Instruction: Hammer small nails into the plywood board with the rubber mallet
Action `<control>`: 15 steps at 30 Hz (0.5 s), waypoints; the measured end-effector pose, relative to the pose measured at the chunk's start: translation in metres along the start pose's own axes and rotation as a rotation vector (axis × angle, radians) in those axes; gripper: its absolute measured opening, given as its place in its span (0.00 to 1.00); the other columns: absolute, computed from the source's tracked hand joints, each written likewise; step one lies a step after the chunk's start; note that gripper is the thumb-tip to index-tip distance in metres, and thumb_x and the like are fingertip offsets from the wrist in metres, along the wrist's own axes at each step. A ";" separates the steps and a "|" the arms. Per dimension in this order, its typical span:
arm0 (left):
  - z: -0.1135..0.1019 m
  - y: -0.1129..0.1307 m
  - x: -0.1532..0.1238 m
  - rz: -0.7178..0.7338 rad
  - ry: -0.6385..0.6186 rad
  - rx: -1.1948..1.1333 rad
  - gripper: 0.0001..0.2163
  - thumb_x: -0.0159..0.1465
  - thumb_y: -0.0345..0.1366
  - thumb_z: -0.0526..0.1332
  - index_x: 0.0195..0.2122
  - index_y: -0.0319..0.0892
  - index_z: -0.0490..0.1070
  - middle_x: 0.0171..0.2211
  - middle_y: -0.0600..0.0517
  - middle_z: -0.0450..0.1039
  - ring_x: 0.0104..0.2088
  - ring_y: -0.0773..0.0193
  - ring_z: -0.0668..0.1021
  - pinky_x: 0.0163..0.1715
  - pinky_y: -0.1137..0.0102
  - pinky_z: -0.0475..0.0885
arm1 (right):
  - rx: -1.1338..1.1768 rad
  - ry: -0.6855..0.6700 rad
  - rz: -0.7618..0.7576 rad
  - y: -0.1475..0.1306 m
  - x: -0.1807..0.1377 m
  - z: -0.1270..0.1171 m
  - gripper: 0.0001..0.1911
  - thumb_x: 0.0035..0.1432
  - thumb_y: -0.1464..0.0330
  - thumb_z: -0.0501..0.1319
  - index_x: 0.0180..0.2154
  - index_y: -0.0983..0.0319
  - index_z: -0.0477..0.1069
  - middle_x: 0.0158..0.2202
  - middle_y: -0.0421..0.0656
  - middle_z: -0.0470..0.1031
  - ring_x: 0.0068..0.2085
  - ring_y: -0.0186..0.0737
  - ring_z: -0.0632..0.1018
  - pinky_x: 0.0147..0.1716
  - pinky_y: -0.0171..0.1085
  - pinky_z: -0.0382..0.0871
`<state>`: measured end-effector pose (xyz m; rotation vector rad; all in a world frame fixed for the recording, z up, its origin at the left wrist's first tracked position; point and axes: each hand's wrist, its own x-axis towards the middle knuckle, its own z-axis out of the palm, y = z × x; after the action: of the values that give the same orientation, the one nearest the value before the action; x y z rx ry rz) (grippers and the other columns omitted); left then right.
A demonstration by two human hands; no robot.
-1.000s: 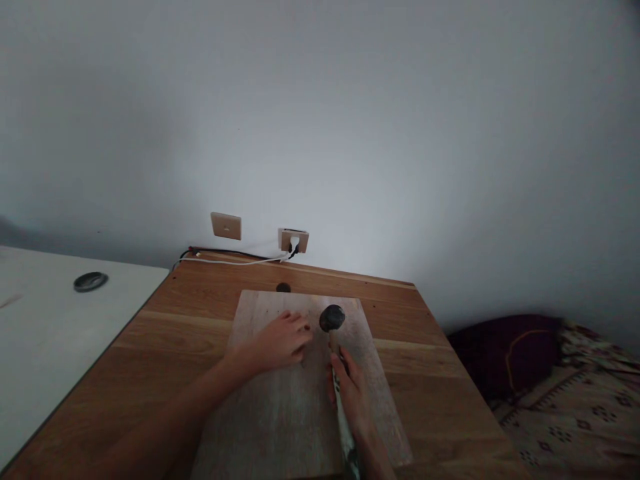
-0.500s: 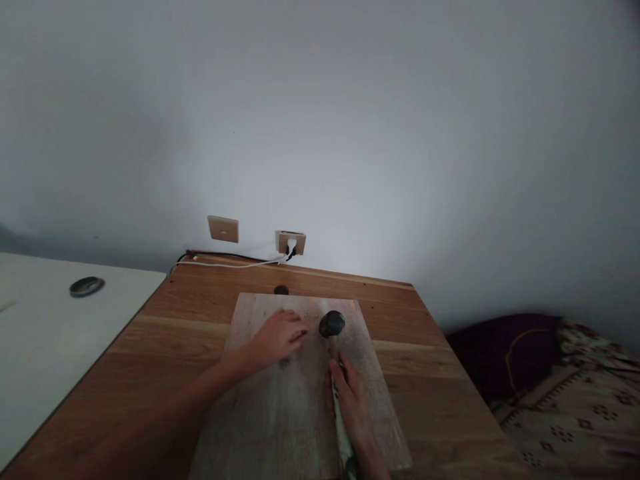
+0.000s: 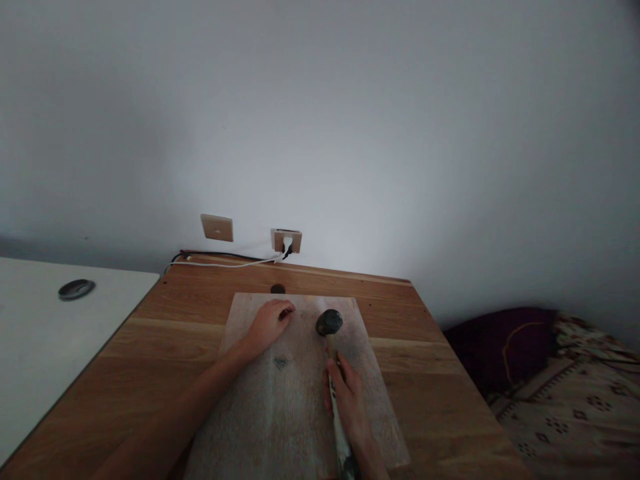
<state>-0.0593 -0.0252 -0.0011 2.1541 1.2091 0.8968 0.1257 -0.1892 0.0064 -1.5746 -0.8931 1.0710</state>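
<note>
A pale wooden board [image 3: 295,413] lies on the brown wooden table [image 3: 190,313]. My right hand [image 3: 347,400] is closed round the handle of a hammer [image 3: 329,323], whose dark head rests on the board's far part. My left hand [image 3: 267,323] lies on the board's far left, fingers curled with the tips together near the far edge; what they hold is too small to make out. A small dark flat piece [image 3: 281,363] lies on the board between the two hands.
A small dark round thing [image 3: 277,289] sits on the table just beyond the board. A wall socket [image 3: 286,240] with a plug and white cable is behind. A white table [image 3: 45,333] with a dark disc [image 3: 76,289] stands left. Patterned bedding [image 3: 565,393] lies right.
My left hand has slid left and towards the board's far edge, uncovering the small dark piece it lay over. The hammer and my right hand have barely moved.
</note>
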 end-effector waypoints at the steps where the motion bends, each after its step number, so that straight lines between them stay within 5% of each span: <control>1: 0.000 -0.001 0.000 0.004 0.005 -0.008 0.08 0.61 0.26 0.62 0.37 0.44 0.79 0.38 0.48 0.80 0.41 0.58 0.80 0.47 0.65 0.75 | 0.003 -0.004 -0.002 0.000 0.000 0.000 0.28 0.56 0.39 0.63 0.30 0.58 0.70 0.19 0.35 0.66 0.14 0.35 0.66 0.10 0.35 0.60; 15: 0.001 -0.003 -0.004 -0.019 0.009 -0.110 0.16 0.62 0.26 0.61 0.51 0.41 0.74 0.42 0.47 0.80 0.39 0.59 0.80 0.45 0.65 0.75 | 0.039 -0.209 -0.088 -0.038 0.015 0.038 0.21 0.63 0.47 0.60 0.33 0.58 0.66 0.22 0.33 0.66 0.15 0.31 0.64 0.11 0.32 0.59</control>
<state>-0.0612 -0.0272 -0.0047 2.0507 1.1553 0.9430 0.0930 -0.1542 0.0360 -1.3955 -1.0652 1.1981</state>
